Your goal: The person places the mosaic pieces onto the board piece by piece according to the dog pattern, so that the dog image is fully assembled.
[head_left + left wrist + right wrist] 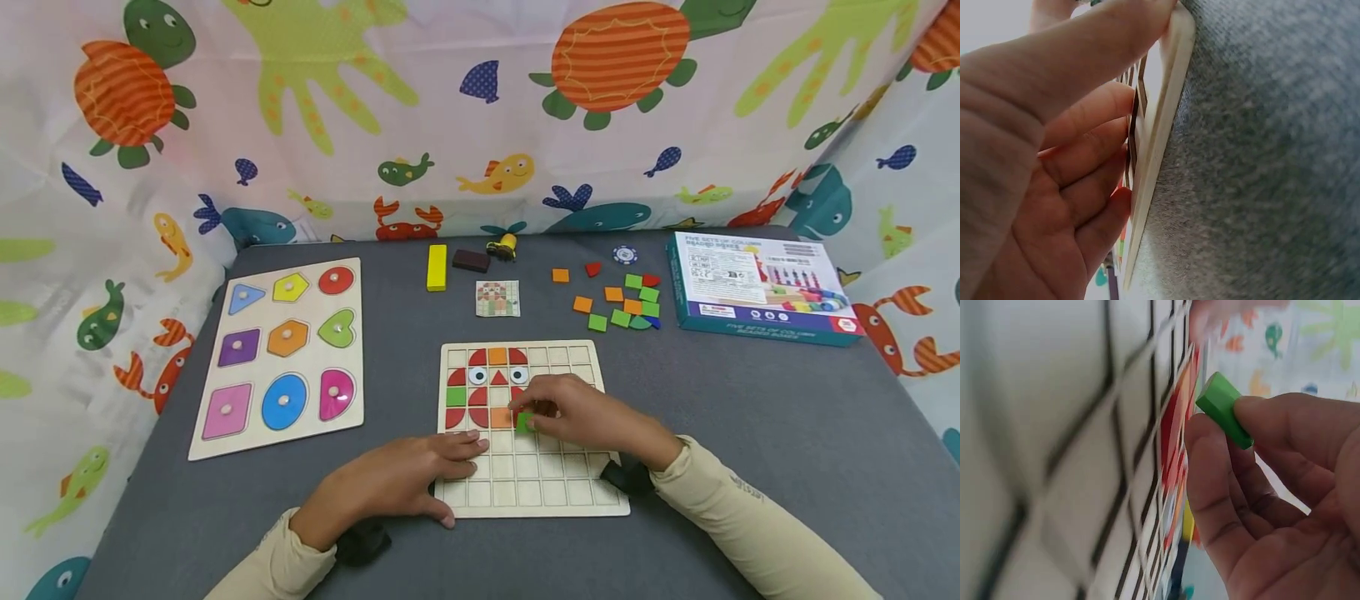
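Note:
A pale wooden grid board lies on the grey table, its upper left cells filled with red, orange and green tiles and two eye pieces. The left hand rests on the board's left side, its fingers extended over the cells; in the left wrist view the thumb touches the board's edge. Between thumb and fingers the right hand pinches a green square tile, held just off the grid near the red and orange tiles. Part of the pattern is hidden behind this hand.
A shape puzzle board with knobbed pieces lies left. Behind the grid are a yellow block, a dark brown block, a bee figure and a pattern card. Loose tiles and a teal box lie right.

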{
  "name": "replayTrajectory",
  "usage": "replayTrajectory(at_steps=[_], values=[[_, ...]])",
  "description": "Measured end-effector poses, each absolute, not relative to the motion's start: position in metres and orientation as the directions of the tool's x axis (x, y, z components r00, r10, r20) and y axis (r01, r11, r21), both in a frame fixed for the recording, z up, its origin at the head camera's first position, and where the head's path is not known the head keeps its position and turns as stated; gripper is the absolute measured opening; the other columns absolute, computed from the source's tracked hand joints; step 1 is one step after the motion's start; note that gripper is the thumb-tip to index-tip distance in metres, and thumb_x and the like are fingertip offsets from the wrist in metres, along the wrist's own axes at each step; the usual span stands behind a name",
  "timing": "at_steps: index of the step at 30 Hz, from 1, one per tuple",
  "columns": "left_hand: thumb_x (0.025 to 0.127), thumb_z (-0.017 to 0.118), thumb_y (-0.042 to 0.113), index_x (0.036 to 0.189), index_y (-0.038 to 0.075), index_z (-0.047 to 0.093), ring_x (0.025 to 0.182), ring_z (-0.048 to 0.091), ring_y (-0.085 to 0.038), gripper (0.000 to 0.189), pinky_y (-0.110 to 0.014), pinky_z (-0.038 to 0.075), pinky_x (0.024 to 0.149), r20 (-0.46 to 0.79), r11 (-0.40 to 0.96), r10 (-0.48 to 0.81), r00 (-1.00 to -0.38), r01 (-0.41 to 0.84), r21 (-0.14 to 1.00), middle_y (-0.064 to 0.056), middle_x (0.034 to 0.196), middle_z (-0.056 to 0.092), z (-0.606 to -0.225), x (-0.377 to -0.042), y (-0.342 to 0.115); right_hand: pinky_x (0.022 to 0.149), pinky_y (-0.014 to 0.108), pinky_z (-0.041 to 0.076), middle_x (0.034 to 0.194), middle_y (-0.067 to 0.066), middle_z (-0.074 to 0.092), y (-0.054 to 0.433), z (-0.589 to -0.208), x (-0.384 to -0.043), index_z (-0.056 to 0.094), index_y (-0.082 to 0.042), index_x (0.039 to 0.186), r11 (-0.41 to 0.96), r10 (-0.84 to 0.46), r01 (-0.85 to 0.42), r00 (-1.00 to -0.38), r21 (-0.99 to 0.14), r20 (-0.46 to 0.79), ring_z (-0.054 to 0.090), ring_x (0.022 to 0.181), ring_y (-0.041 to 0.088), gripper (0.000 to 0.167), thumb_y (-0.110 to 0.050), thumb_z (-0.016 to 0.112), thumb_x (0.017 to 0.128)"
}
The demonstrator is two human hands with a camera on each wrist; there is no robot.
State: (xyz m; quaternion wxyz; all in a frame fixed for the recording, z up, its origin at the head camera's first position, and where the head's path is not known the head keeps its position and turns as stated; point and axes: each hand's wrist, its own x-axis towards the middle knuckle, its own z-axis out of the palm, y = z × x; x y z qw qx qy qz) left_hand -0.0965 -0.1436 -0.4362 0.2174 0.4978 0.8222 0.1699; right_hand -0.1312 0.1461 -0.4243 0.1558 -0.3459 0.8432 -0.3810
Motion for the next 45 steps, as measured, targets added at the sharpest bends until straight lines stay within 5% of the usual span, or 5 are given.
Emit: replayTrajectory(at_steps=[6, 19, 34, 38, 45], values=[[0.081, 0.076, 0.042, 0.139, 0.011, 0.055, 0.142, 0.030, -0.015, 0.069, -0.034, 0.040, 0.104, -0.168, 0.437, 0.895, -0.414, 0.734, 0.519, 0.000, 0.152, 0.038, -0.437, -0.096, -0.145, 0.067, 0.025, 0.049, 0.087, -0.008, 0.061, 0.124, -0.432, -0.126, 0.072, -0.010, 0.103, 0.413, -0.754, -0.476, -0.656, -0.776, 0.001, 0.054, 0.074, 0.007, 0.016, -0.003, 0.069, 0.089], [0.081, 0.076, 0.041, 0.140, 0.012, 0.054, 0.141, 0.030, -0.015, 0.069, -0.036, 0.039, 0.104, -0.173, 0.438, 0.893, -0.415, 0.719, 0.539, 0.000, 0.152, 0.039, -0.438, -0.098, -0.145, 0.067, 0.026, 0.044, 0.080, -0.011, 0.057, 0.115, -0.433, -0.125, 0.075, -0.010, 0.095, 0.521, -0.735, -0.539, -0.677, -0.662, -0.027, 0.051, 0.071, 0.007, 0.011, -0.004, 0.071, 0.086], [0.083, 0.075, 0.040, 0.144, 0.013, 0.048, 0.143, 0.026, -0.015, 0.072, -0.039, 0.038, 0.106, -0.186, 0.437, 0.893, -0.409, 0.696, 0.570, 0.002, 0.154, 0.035, -0.441, -0.097, -0.146, 0.082, 0.043, 0.051, 0.108, 0.014, 0.064, 0.206, -0.430, -0.187, 0.069, 0.001, 0.115, 0.664, -0.280, -0.211, -0.960, -0.717, 0.024, 0.058, 0.095, 0.026, 0.023, -0.008, 0.065, 0.094], [0.083, 0.076, 0.040, 0.144, 0.013, 0.048, 0.143, 0.025, -0.015, 0.073, -0.039, 0.037, 0.107, -0.187, 0.440, 0.891, -0.413, 0.690, 0.574, 0.002, 0.154, 0.035, -0.440, -0.096, -0.147, 0.091, 0.051, 0.047, 0.120, 0.020, 0.061, 0.226, -0.436, -0.202, 0.066, 0.003, 0.120, 0.690, -0.221, -0.148, -0.975, -0.709, -0.012, 0.056, 0.108, 0.034, 0.028, -0.007, 0.064, 0.094], [0.082, 0.076, 0.039, 0.143, 0.012, 0.049, 0.143, 0.026, -0.016, 0.072, -0.039, 0.036, 0.107, -0.177, 0.437, 0.891, -0.418, 0.687, 0.581, 0.001, 0.153, 0.036, -0.441, -0.096, -0.147, 0.095, 0.055, 0.043, 0.118, 0.022, 0.064, 0.235, -0.440, -0.215, 0.065, 0.006, 0.120, 0.770, -0.351, -0.279, -0.936, -0.575, -0.016, 0.055, 0.110, 0.037, 0.032, 0.002, 0.066, 0.089]])
